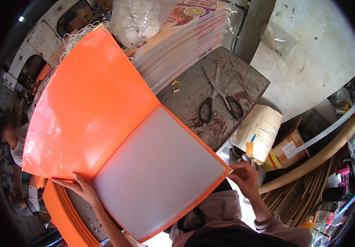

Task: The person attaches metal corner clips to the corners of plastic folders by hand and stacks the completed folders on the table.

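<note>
A large orange folder (87, 103) with a glossy cover lies opened out in front of me, showing a pale grey inner sheet (161, 173). Small gold metal corners sit on it, one at the top of the cover and one at the right. My left hand (80, 190) rests at the lower edge of the cover near the fold, thumb and fingers spread. At the right, my right hand (245, 178) has its fingers closed at the gold corner (230, 171). Black-handled scissors (220, 96) lie with blades apart on the worn table (185, 111), near loose gold corner pieces (176, 85).
A tall stack of plastic-wrapped printed sheets (181, 53) and a bag of white cord (138, 20) stand at the back. More orange covers (64, 214) are piled at lower left. A roll (260, 131), cardboard box (290, 144) and long tube (309, 160) fill the right. Another person (17, 148) is far left.
</note>
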`<state>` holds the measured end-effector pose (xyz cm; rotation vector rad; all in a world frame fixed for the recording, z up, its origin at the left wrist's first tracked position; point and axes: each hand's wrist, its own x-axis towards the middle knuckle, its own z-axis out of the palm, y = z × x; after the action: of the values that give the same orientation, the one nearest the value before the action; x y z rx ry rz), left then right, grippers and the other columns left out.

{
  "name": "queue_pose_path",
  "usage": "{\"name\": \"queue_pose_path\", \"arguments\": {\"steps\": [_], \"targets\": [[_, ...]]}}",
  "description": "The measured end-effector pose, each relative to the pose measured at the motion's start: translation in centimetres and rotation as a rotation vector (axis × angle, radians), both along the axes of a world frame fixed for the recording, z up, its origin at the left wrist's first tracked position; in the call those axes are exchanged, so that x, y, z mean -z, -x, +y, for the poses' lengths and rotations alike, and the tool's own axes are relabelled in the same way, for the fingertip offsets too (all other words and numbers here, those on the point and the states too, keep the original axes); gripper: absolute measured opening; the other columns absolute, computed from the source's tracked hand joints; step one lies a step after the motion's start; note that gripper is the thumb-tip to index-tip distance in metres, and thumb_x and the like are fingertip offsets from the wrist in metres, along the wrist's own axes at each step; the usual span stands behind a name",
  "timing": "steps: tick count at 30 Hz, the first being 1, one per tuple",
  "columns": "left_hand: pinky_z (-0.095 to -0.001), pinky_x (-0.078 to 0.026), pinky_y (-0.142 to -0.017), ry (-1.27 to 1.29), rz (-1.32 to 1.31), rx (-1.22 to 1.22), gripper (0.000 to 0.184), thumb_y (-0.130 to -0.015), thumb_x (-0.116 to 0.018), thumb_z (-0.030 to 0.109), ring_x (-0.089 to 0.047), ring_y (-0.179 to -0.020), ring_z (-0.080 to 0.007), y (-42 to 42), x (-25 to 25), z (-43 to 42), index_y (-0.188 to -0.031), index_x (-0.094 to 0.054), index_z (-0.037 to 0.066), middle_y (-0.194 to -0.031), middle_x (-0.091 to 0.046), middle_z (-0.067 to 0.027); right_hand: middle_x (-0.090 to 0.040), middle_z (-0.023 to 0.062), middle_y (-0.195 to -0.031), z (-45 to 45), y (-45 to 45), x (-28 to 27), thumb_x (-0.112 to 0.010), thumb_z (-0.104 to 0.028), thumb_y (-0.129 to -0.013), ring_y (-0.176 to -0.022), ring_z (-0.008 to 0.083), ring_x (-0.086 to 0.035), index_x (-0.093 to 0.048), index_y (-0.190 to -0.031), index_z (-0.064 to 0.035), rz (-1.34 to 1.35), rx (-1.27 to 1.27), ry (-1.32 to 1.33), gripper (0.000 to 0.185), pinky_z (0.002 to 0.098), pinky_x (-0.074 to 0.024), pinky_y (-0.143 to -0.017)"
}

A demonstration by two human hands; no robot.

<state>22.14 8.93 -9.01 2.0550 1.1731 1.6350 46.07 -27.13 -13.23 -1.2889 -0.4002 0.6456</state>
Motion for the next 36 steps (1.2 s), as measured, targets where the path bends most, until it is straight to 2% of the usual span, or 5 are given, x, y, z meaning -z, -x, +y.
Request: {"name": "queue_pose_path", "arguments": {"steps": [16,19,24,32,36], "targets": [[-0.0418,-0.014,-0.110,0.010,-0.014,0.018,0.076,-0.094,-0.047,0.028,-0.013,-0.136,-0.0298,0.3,0.1,0.0,-0.144,0.007,0.010,-0.150,0.003,-0.0180,-0.056,0.0092,-0.106,0.3,-0.9,-0.3,-0.067,0.003,-0.077,-0.097,0.0179,-0.057,-0.053,-0.107,-0.0009,0.039,-0.057,-0.226,0.034,0.0287,-0.0468,-0.082],[-0.0407,-0.013,-0.110,0.028,-0.028,0.032,0.075,-0.094,-0.047,0.027,-0.013,-0.137,-0.0286,0.4,0.1,0.1,-0.144,0.006,0.008,-0.149,-0.001,-0.0190,-0.056,0.0114,-0.106,-0.1,-3.2,-1.3,-0.068,-0.013,-0.078,-0.097,0.0203,-0.055,-0.061,-0.099,-0.0007,-0.380,-0.172,0.007,0.026,0.0309,-0.0454,-0.079],[-0.0386,-0.016,-0.109,0.037,0.032,-0.012,0.076,-0.094,-0.047,0.027,-0.012,-0.137,-0.0290,0.7,0.1,-0.2,-0.144,0.007,0.009,-0.149,-0.001,-0.0198,-0.062,0.0113,-0.091,6.4,-9.4,-6.1,-0.064,-0.005,-0.077,-0.084,0.0241,-0.060,-0.063,-0.086,-0.0012,-1.002,0.058,0.138,0.010,0.0312,-0.0468,-0.074],[-0.0368,-0.024,-0.105,0.097,-0.042,0.107,0.079,-0.091,-0.051,0.015,-0.029,-0.130,-0.0252,0.9,0.5,-0.5,-0.144,0.008,0.013,-0.148,-0.013,-0.0224,-0.060,0.0137,-0.087,21.4,-13.8,-5.3,-0.065,-0.012,-0.076,-0.080,0.0337,-0.060,-0.062,-0.088,-0.0017,-1.308,-0.248,0.359,0.017,0.0400,-0.0485,-0.069],[-0.0381,-0.022,-0.106,0.167,-0.039,0.092,0.081,-0.091,-0.053,0.021,-0.032,-0.129,-0.0304,0.8,0.1,-0.8,-0.144,0.007,0.013,-0.146,-0.016,-0.0246,-0.060,0.0155,-0.087,22.9,-14.1,-4.0,-0.066,-0.015,-0.075,-0.083,0.0346,-0.060,-0.058,-0.087,-0.0007,-1.490,-0.094,0.521,0.020,0.0407,-0.0483,-0.070]]}}
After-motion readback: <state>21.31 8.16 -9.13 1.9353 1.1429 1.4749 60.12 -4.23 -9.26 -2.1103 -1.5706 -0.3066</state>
